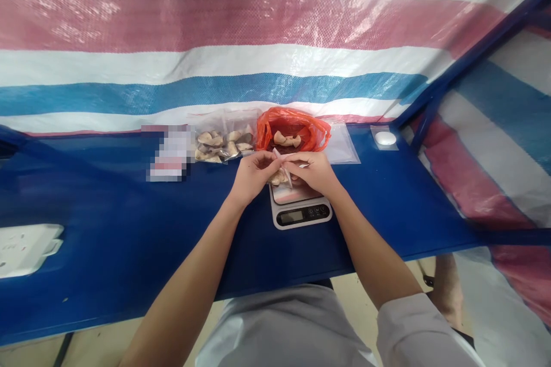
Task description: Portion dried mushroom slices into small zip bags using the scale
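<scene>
Over a white kitchen scale (282, 222) with a shiny weighing plate, both my hands pinch the top edge of a small clear zip bag (282, 178). Pale dried slices, perhaps mushroom, show inside it. My left hand (255, 174) grips from the left with thumb and fingers together. From the right my right hand (313, 170) pinches the same edge, close beside the left. Just behind the hands stands an opened red plastic bag (263, 132) with more pale dried pieces (287, 139) in it. Whether the small bag rests on the scale I cannot tell.
Filled clear bags of dried slices (210, 146) lie left of the red bag, near a blurred-out packet (170, 154). Flat clear bags (342, 146) are at right, then a white oval object (385, 138). A white power strip (28, 249) sits on the blue table (129, 212).
</scene>
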`<state>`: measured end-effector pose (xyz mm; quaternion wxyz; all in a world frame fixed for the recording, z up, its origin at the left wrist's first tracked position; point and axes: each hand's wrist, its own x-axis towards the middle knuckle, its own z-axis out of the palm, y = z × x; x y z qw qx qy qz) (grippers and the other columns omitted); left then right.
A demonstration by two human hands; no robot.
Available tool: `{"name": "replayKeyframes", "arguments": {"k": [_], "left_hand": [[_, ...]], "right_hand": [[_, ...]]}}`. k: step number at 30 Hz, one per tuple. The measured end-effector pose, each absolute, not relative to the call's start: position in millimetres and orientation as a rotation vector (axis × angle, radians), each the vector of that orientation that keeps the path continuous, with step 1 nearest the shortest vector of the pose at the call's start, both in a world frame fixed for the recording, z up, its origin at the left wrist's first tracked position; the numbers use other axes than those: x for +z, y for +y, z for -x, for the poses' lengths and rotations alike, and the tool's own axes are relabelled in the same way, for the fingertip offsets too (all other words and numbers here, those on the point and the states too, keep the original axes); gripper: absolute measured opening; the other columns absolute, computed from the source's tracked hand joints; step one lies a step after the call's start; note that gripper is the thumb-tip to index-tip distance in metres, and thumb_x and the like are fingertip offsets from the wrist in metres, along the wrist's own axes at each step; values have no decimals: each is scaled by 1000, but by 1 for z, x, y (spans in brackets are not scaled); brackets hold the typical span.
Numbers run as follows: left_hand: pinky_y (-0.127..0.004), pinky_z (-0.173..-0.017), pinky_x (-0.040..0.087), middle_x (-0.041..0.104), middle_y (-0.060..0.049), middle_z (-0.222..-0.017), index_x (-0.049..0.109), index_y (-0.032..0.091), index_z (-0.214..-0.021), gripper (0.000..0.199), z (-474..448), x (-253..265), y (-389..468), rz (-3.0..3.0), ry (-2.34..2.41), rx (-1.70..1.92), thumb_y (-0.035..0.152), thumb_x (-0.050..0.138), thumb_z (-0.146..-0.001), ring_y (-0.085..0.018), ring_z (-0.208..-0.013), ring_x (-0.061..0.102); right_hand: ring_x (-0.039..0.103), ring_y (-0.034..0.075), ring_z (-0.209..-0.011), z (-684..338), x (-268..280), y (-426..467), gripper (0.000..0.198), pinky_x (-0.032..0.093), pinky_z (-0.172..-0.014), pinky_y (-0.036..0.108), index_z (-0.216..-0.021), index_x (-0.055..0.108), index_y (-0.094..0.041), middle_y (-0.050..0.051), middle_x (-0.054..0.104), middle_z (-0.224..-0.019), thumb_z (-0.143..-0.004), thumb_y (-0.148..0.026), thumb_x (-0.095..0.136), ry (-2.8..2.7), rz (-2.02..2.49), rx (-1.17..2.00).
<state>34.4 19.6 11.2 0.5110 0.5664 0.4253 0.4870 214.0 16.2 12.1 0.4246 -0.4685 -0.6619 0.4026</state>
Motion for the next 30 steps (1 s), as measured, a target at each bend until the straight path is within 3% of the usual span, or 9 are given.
{"name": "replayKeyframes", "arguments": {"k": [12, 19, 26, 30], "left_hand": [[-24, -58, 43, 66, 0, -65, 68, 16, -66, 14, -35, 10, 19, -1382, 1027, 1211, 29, 74, -69, -12, -58, 55], [-23, -54, 38, 59, 2, -58, 61, 17, -62, 20, -28, 8, 21, -1399, 1070, 1221, 31, 75, -69, -10, -53, 49], [-25, -65, 46, 66, -1, -71, 66, 17, -76, 20, -34, 10, 15, -1544, 1125, 1248, 36, 71, -79, -14, -66, 59], [-27, -74, 50, 72, -4, -79, 70, 15, -83, 23, -35, 13, 13, -1657, 1201, 1204, 38, 67, -82, -16, -74, 64]], "right_hand": [[71, 20, -60, -208, 12, 16, 23, 61, -59, 32, -85, 79, -20, 3, 75, -69, -73, -39, 76, -1449, 1209, 1145], [69, 19, -56, -216, 14, 15, 28, 57, -44, 28, -84, 76, -21, 3, 75, -74, -73, -46, 76, -1272, 1312, 1220], [73, 22, -73, -214, 14, 13, 17, 61, -74, 35, -84, 79, -21, 3, 77, -80, -80, -36, 71, -1643, 1227, 822], [75, 21, -78, -213, 15, 12, 16, 58, -78, 31, -88, 79, -23, 2, 80, -87, -85, -34, 68, -1750, 1203, 692]]}}
